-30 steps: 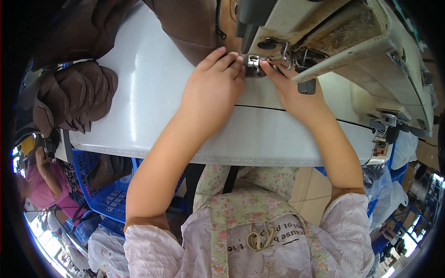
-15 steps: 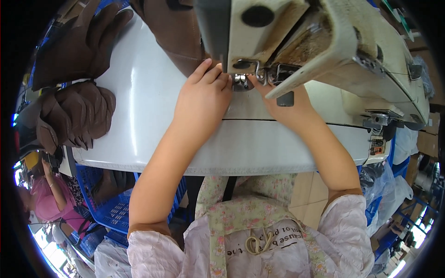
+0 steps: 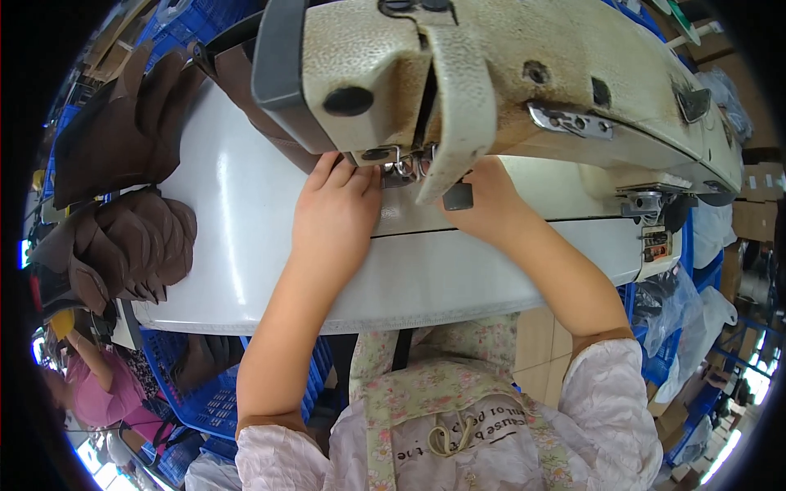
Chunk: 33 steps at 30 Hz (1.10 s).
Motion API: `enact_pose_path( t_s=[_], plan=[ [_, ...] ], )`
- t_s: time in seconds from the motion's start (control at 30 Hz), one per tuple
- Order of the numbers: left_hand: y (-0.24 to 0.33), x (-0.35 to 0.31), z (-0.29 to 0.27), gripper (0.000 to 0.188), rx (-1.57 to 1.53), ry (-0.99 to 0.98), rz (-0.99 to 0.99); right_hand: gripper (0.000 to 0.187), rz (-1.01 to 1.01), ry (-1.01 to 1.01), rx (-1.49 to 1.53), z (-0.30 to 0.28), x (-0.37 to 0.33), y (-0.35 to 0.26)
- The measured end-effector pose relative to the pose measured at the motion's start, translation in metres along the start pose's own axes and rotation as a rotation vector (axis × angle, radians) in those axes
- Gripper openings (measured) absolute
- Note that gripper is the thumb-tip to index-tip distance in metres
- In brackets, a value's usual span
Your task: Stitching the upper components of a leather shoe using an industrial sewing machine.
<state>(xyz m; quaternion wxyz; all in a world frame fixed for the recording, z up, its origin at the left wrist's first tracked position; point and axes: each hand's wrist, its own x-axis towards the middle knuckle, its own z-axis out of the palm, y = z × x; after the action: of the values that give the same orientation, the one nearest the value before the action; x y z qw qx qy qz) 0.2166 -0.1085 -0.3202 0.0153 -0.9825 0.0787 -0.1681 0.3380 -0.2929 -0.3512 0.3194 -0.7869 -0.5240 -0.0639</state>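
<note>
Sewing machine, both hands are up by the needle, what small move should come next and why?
Probably ease the brown piece forward under the presser foot. The left hand lies flat just left of the foot and the right hand just right of it, under the machine head, so the fingers should stay clear.

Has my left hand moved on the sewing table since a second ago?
No. The left hand is flat beside the presser foot as before; only the camera has tilted.
</note>
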Motion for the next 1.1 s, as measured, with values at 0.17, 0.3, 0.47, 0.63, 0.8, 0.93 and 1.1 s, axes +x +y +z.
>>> enact_pose_path(
  t_s=[0.17,0.3,0.47,0.63,0.8,0.93,1.1],
  plan=[
    [0.000,0.000,-0.001,0.025,0.031,-0.052,-0.008,0.020,-0.096,-0.069,-0.148,-0.013,0.004,-0.007],
    [0.000,0.000,0.000,0.026,0.033,-0.048,-0.017,0.020,-0.079,-0.059,-0.173,-0.014,0.005,-0.011],
    [0.001,0.001,0.001,0.024,0.058,-0.032,-0.001,0.020,-0.076,-0.048,-0.152,-0.010,0.003,-0.006],
    [0.001,0.001,-0.001,0.022,0.085,-0.035,0.004,0.020,-0.074,-0.045,-0.151,-0.010,0.003,-0.008],
    [0.000,0.000,0.001,0.023,0.087,-0.020,0.009,0.020,-0.042,-0.040,-0.148,-0.013,0.005,-0.013],
    [-0.002,-0.001,-0.003,0.023,0.088,-0.028,0.026,0.020,-0.072,-0.026,-0.166,-0.009,0.005,-0.009],
    [-0.012,0.006,-0.008,0.023,0.066,-0.024,0.148,0.006,-0.098,0.011,-0.144,-0.017,0.004,-0.003]
  ],
)
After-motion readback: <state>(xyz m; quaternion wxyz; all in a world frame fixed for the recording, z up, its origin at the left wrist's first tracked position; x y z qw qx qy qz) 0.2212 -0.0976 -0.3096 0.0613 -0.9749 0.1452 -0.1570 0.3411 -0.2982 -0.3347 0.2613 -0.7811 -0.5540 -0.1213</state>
